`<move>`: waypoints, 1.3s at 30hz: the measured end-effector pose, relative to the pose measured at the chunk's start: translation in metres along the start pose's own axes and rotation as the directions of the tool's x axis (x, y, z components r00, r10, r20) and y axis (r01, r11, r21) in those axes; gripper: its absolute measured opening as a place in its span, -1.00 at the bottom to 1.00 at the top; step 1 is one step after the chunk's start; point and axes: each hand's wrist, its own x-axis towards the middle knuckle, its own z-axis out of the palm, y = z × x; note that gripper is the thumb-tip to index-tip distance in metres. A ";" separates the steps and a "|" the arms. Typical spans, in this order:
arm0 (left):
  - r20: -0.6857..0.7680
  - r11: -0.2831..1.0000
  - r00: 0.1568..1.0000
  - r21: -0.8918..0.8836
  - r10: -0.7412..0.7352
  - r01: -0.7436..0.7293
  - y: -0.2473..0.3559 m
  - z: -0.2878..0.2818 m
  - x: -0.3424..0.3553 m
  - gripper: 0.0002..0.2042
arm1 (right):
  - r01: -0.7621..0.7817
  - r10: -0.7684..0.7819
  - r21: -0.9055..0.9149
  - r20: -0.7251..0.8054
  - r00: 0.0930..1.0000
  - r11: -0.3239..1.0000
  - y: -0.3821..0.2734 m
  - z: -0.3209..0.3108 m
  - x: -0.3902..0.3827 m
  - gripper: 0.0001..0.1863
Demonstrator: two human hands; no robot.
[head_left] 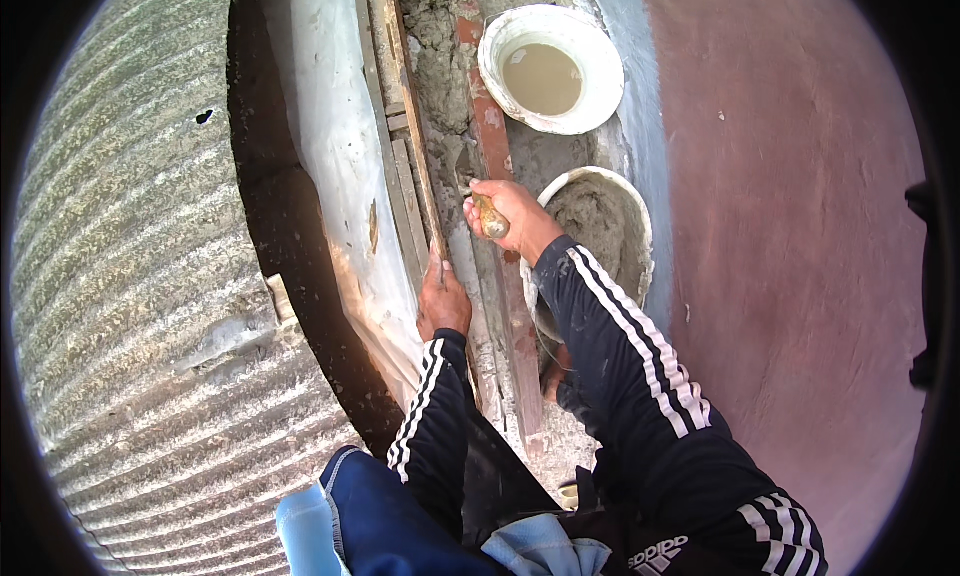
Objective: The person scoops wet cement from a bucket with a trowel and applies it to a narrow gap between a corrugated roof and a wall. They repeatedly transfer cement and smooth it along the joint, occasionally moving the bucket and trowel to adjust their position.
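My left hand (443, 301) is closed around the near end of a long, thin wooden strip (418, 141). The strip runs away from me along the left side of a narrow bed of wet grey mortar (432, 61). My right hand (512, 216) grips the worn wooden handle of a trowel (490, 219) above the mortar, close to a strip with flaking red paint (488, 126). The trowel's blade is mostly hidden beyond my fingers. Beside my right wrist stands a pale bucket (646, 238) of grey mortar, partly covered by my forearm.
Farther off stands a white bucket (608, 81) with murky water. A reddish wall (790, 236) with a blue-grey band rises at right. On the left lie a whitish sheet (335, 126), a dark gap (290, 226) and a corrugated roof sheet (140, 246). A bare foot (556, 371) shows below the mortar bucket.
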 end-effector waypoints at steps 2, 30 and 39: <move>0.003 1.000 1.000 -0.005 0.007 -0.007 -0.001 -0.001 -0.001 -0.57 | -0.021 0.029 -0.264 0.026 0.999 0.964 -0.007 0.007 -0.016 -0.77; -0.129 0.993 0.986 -0.039 0.106 -0.112 0.010 -0.006 -0.006 -0.58 | -0.131 -0.438 -0.476 0.624 0.647 -0.870 -0.158 0.132 0.019 -0.78; -0.089 0.995 0.991 0.030 0.098 -0.096 0.012 -0.010 -0.007 -0.58 | -0.152 -0.409 -0.469 0.513 0.755 -0.870 -0.138 0.123 0.018 -0.74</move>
